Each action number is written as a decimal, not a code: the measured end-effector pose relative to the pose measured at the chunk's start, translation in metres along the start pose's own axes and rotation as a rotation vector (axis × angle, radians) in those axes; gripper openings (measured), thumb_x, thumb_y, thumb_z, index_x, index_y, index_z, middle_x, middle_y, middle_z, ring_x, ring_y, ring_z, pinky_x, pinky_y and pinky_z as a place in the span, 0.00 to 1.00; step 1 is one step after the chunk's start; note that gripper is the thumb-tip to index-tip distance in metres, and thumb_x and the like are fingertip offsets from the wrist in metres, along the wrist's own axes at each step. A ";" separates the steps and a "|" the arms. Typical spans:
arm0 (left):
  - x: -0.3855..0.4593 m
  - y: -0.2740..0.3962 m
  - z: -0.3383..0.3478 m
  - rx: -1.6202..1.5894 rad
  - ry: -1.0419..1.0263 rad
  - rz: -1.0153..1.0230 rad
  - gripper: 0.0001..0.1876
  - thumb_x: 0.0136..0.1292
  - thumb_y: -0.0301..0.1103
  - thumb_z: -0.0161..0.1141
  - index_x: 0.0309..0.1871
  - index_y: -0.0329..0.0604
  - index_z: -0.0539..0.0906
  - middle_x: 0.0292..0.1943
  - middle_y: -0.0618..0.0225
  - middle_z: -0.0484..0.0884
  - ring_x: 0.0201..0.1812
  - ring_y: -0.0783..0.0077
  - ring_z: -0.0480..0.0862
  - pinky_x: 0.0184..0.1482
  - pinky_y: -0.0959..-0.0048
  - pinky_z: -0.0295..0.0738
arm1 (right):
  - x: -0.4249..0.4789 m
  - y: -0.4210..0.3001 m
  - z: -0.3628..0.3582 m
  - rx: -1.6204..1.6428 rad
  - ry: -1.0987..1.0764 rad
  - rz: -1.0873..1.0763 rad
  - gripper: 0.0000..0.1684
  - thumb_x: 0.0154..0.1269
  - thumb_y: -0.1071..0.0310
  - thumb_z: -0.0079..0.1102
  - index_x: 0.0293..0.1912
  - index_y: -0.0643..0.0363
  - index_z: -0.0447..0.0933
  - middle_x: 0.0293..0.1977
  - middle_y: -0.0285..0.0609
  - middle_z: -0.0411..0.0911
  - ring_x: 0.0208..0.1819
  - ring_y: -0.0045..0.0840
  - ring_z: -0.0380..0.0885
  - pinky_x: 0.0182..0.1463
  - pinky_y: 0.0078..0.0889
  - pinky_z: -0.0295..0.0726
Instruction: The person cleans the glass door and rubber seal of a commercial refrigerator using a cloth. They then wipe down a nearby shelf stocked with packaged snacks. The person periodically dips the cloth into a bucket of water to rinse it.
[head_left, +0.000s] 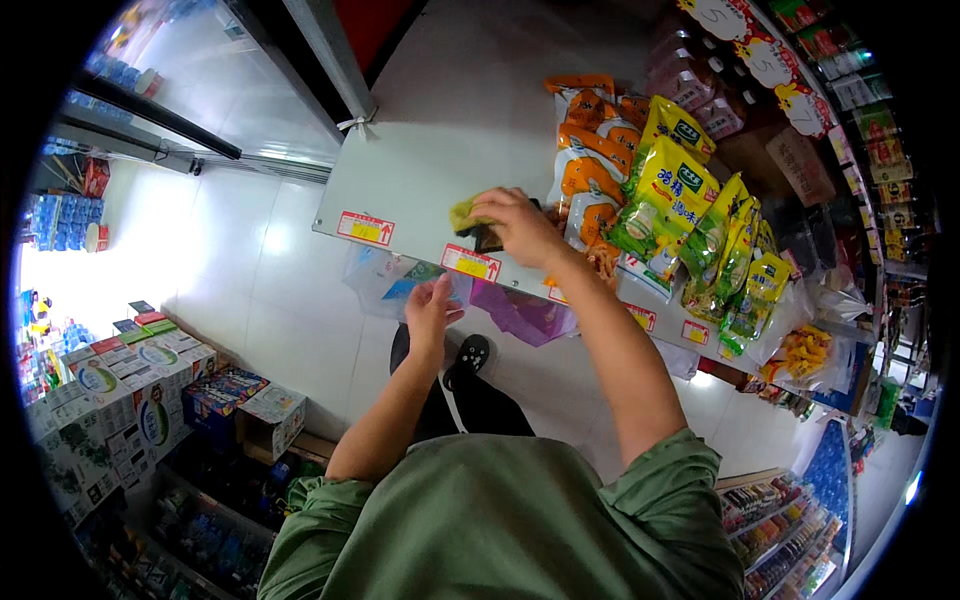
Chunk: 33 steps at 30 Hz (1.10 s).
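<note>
My right hand (516, 223) grips a yellow-green cloth (466, 216) just above the white shelf board (420, 176). Under and beside those fingers is a dark, black-edged item (489, 238), mostly hidden, so its kind and whether I hold it are unclear. Lower down, my left hand (431, 309) is before the shelf's front edge, thumb raised and fingers loosely bent, with nothing visible in it. Close behind it, below the board, are clear plastic packaging (386, 281) and a purple plastic bag (525, 311). Red-and-yellow price tags (471, 262) line the edge.
Orange-and-white snack packets (592, 176) and yellow-green seasoning bags (679, 191) stand right of my hand. Metal door posts (330, 67) rise at the far left corner. Stacked cartons (127, 382) occupy the lower left, and a goods rack (780, 525) the lower right.
</note>
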<state>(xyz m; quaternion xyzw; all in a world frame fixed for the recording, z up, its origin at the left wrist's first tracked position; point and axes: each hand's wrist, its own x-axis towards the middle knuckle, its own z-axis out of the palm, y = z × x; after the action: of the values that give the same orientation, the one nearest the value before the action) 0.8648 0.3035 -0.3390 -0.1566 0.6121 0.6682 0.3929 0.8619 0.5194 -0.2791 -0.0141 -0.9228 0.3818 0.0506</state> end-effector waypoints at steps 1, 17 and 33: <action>0.001 0.009 0.007 0.013 0.018 -0.038 0.20 0.65 0.47 0.59 0.45 0.38 0.73 0.38 0.64 0.77 0.34 0.69 0.82 0.37 0.68 0.81 | 0.001 -0.006 0.002 -0.052 -0.037 -0.053 0.19 0.52 0.83 0.51 0.44 0.58 0.79 0.50 0.40 0.74 0.55 0.37 0.69 0.63 0.35 0.67; 0.016 -0.009 0.035 -0.347 -0.074 -0.063 0.22 0.70 0.51 0.49 0.48 0.37 0.71 0.39 0.61 0.78 0.37 0.70 0.81 0.43 0.70 0.79 | -0.026 -0.022 0.009 -0.336 -0.126 -0.003 0.20 0.51 0.79 0.51 0.44 0.54 0.80 0.54 0.36 0.72 0.61 0.37 0.64 0.60 0.42 0.64; 0.018 -0.030 0.069 -0.568 -0.388 -0.523 0.23 0.72 0.46 0.33 0.54 0.38 0.73 0.49 0.55 0.80 0.47 0.60 0.82 0.48 0.66 0.80 | 0.003 -0.021 0.041 -0.539 0.259 0.674 0.14 0.58 0.69 0.52 0.44 0.63 0.73 0.46 0.55 0.72 0.47 0.49 0.72 0.47 0.48 0.76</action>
<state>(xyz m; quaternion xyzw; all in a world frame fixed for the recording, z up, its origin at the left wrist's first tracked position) 0.8935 0.3726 -0.3589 -0.2798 0.2585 0.7052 0.5980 0.8550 0.4760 -0.2933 -0.3742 -0.9192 0.1182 0.0329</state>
